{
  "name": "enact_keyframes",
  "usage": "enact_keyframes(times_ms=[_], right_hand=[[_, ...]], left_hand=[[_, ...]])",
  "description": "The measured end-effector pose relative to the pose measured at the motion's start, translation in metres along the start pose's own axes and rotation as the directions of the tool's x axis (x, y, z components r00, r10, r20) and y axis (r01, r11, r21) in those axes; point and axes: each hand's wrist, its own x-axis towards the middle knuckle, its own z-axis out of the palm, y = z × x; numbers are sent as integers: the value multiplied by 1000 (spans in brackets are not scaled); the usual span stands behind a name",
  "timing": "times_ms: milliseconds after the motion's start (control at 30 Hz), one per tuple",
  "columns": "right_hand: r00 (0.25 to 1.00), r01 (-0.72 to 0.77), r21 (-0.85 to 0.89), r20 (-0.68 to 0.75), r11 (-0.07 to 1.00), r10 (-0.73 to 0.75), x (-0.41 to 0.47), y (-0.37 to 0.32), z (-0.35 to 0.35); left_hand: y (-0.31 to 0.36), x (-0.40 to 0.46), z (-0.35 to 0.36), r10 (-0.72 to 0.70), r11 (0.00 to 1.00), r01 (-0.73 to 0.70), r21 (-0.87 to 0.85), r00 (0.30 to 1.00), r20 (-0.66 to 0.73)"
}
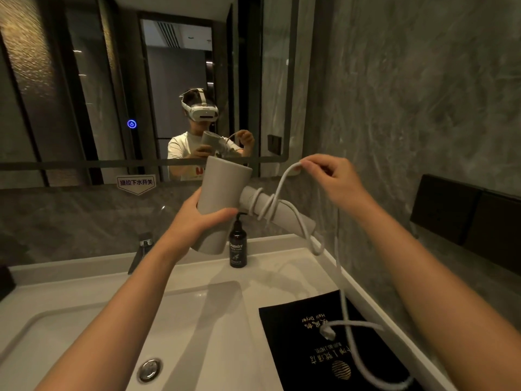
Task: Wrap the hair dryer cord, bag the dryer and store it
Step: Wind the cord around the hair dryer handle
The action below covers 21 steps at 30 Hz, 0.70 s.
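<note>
I hold a pale grey hair dryer up over the basin, its barrel gripped in my left hand. Its handle points right and carries a few turns of the white cord. My right hand pinches a raised loop of that cord above the handle. The rest of the cord hangs down the right side and lies with its plug on a black drawstring bag printed with gold lettering, flat on the counter at the lower right.
A white basin with a chrome drain fills the lower left, with a faucet behind it. A dark pump bottle stands at the counter's back. A wall mirror hangs ahead. Black boxes are fixed on the right wall.
</note>
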Motion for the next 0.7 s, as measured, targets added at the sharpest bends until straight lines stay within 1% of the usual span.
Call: enact_keyframes(times_ms=[133,200,233,300,333,367,433,467,500,567,600,667,700], right_hand=[[1000,-15,57,8,998,15,-4,10,9],[998,-66,143,30,988,63,-8,13,10],[993,-115,206,38,972,110,-10,13,12],[978,-193,294,-22,936,209,-16,15,20],[965,-217,314,-71,924,251,-18,18,25],[955,-241,329,-89,913,285,-19,19,28],[956,-272,240,-43,932,290,-22,23,31],[967,-249,171,-8,953,254,-23,25,32],[974,-225,139,12,964,226,-26,26,32],[979,-202,145,49,969,197,-31,30,31],[980,-194,116,77,974,186,-33,30,30],[980,-167,28,115,986,162,-40,31,27],[983,-147,0,108,989,146,-42,32,25]], left_hand=[[0,2,0,-9,988,20,-155,997,75],[1,5,4,-1,963,20,-269,998,69],[3,6,8,-3,948,21,-318,998,58],[8,9,16,-14,922,25,-387,999,32],[10,11,22,-19,911,25,-412,1000,19],[12,12,27,-25,901,23,-432,1000,2],[15,15,38,-45,887,17,-462,998,-49],[15,16,43,-60,882,17,-471,995,-77],[16,16,47,-75,879,16,-476,992,-105],[15,18,54,-92,875,-4,-484,980,-175],[15,19,55,-99,873,-20,-487,971,-216],[14,23,51,-108,885,-47,-462,947,-304],[14,24,48,-103,907,-55,-419,933,-345]])
